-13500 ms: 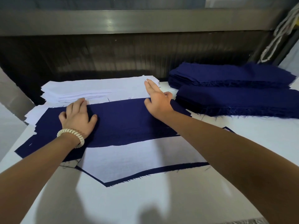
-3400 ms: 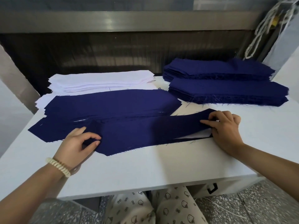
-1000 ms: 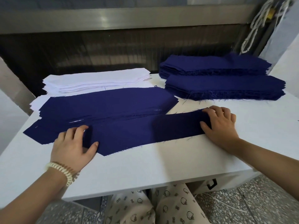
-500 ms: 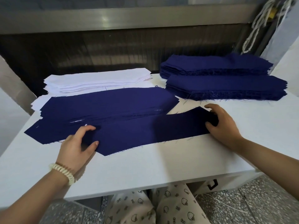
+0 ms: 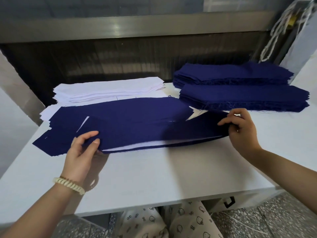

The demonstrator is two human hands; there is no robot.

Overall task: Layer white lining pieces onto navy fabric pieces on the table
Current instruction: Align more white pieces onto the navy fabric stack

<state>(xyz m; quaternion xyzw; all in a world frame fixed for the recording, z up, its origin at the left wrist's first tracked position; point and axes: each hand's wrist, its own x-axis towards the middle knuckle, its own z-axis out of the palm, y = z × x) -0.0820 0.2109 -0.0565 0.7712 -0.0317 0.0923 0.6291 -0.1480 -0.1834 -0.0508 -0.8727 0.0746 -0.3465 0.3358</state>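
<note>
Here, a long navy fabric piece is held at both ends over the middle of the white surface. Its left end is pinched by the left hand, whose fingers are closed on the cloth. Its right end is gripped by the right hand, with the fingers curled over the fabric edge. Along the near edge of the held piece a white lining layer is seen, with a strip of navy showing below it. Whether the piece is fully lifted off the surface cannot be told.

Just behind it, towards the far left corner, a spread pile of navy pieces is laid flat, with a sliver of white exposed near its left end. Behind that pile, at the far edge, a stack of white lining pieces is set. At the far right corner two thick stacks of navy cloth are placed one behind the other, their frayed edges turned forward. A pale beaded bracelet is worn on the left wrist. Patterned trousers are visible below the near edge of the surface.
</note>
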